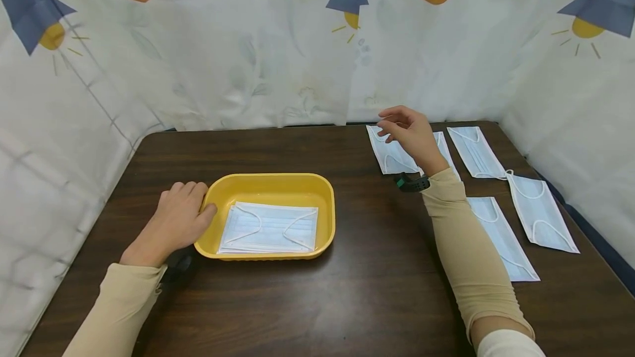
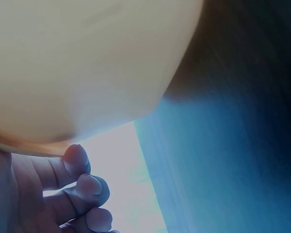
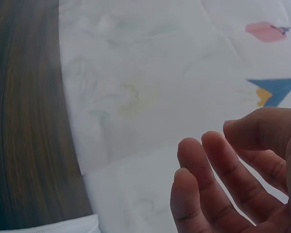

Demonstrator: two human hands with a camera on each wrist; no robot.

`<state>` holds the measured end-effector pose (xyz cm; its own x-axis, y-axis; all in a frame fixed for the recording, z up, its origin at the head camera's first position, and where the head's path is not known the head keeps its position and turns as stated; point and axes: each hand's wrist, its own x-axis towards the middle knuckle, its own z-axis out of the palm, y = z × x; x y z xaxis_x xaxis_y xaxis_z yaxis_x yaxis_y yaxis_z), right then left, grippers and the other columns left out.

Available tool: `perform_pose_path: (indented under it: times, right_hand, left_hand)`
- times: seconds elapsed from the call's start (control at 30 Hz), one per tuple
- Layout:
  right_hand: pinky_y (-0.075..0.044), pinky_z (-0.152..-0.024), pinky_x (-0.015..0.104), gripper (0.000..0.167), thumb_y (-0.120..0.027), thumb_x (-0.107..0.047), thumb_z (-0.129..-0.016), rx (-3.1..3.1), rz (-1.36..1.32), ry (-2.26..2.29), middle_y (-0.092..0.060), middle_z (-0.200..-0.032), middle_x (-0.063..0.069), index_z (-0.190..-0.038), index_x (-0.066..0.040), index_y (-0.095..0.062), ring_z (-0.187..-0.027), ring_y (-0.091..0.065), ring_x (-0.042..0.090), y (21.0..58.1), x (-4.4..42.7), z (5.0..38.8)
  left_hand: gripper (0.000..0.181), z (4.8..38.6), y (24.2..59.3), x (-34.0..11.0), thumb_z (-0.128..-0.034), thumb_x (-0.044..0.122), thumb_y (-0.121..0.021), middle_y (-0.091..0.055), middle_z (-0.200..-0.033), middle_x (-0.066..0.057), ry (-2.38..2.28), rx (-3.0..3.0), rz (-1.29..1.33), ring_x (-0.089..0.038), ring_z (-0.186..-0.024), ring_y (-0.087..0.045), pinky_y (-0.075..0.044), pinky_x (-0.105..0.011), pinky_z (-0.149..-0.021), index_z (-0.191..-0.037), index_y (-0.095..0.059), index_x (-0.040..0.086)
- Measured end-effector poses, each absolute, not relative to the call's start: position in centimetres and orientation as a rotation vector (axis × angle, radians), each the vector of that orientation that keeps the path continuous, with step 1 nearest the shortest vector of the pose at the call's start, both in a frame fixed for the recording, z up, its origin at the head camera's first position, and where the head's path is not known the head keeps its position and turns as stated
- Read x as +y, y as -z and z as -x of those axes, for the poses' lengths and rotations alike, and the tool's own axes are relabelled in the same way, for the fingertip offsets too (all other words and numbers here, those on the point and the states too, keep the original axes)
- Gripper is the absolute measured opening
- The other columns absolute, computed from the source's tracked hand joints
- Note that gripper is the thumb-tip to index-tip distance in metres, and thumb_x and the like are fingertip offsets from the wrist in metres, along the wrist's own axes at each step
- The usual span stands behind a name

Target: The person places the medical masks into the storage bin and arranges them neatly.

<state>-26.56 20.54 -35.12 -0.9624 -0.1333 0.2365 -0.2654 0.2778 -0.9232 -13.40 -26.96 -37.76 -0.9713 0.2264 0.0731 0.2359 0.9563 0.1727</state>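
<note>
I can't count the overlapping mask stack [image 1: 270, 229] in the yellow tray [image 1: 278, 187]. Right of the tray, the right arm [image 1: 461, 236] covers part of another mask [image 1: 448, 153]. On the tray's near side, the bench [image 1: 322, 307] runs out of sight.

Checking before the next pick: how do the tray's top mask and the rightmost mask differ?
The top mask lies in the yellow tray; the rightmost mask lies directly on the table. In the head view, the top mask's long sides run left to right; the rightmost mask's run near to far, at a slant. Both are pale blue with white ear loops showing.
</note>
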Motion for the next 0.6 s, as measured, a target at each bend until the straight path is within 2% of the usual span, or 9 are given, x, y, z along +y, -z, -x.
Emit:
perform_pose_path:
  times: [0.17, 0.33, 0.43, 0.6]
  right_hand:
    - [-0.059, -0.076, 0.026, 0.029, -0.07, -0.027, -0.098, -2.422, -0.308, -1.773, -0.072, -0.11, 0.002, -0.124, -0.014, -0.069, -0.093, -0.074, 0.015, 35.6, 21.5, 27.0]
    - [-0.06, -0.077, 0.025, 0.031, -0.07, -0.023, -0.098, -2.434, -0.219, -1.72, -0.07, -0.109, -0.002, -0.125, -0.01, -0.068, -0.093, -0.071, 0.007, 36.1, 22.3, 27.2]
    - [-0.06, -0.077, 0.025, 0.034, -0.069, -0.02, -0.097, -2.462, -0.174, -1.648, -0.07, -0.112, 0.004, -0.129, -0.008, -0.066, -0.092, -0.068, 0.003, 36.6, 22.8, 27.5]
    - [-0.059, -0.081, 0.024, 0.04, -0.069, -0.024, -0.097, -2.533, -0.097, -1.531, -0.068, -0.12, 0.01, -0.134, -0.009, -0.064, -0.094, -0.065, 0.0, 37.7, 23.6, 27.9]
  left_hand:
    - [0.028, 13.4, 37.8, -27.0, -0.0978, 0.024, -0.05, -0.056, -0.087, -0.013, 0.283, -3.05, 0.364, -0.034, -0.089, -0.046, -0.032, -0.042, -0.074, -0.104, -0.057, -0.002]
    - [0.03, 13.5, 37.8, -27.0, -0.0978, 0.025, -0.049, -0.057, -0.089, -0.013, 0.286, -3.052, 0.363, -0.035, -0.09, -0.046, -0.033, -0.043, -0.074, -0.106, -0.057, -0.003]
    - [0.031, 13.5, 37.9, -27.0, -0.0978, 0.025, -0.049, -0.057, -0.09, -0.014, 0.284, -3.052, 0.365, -0.035, -0.09, -0.046, -0.033, -0.043, -0.074, -0.106, -0.057, -0.003]
    - [0.029, 13.5, 37.9, -27.1, -0.0976, 0.024, -0.049, -0.058, -0.09, -0.014, 0.294, -3.04, 0.377, -0.035, -0.089, -0.047, -0.033, -0.042, -0.073, -0.105, -0.058, -0.002]
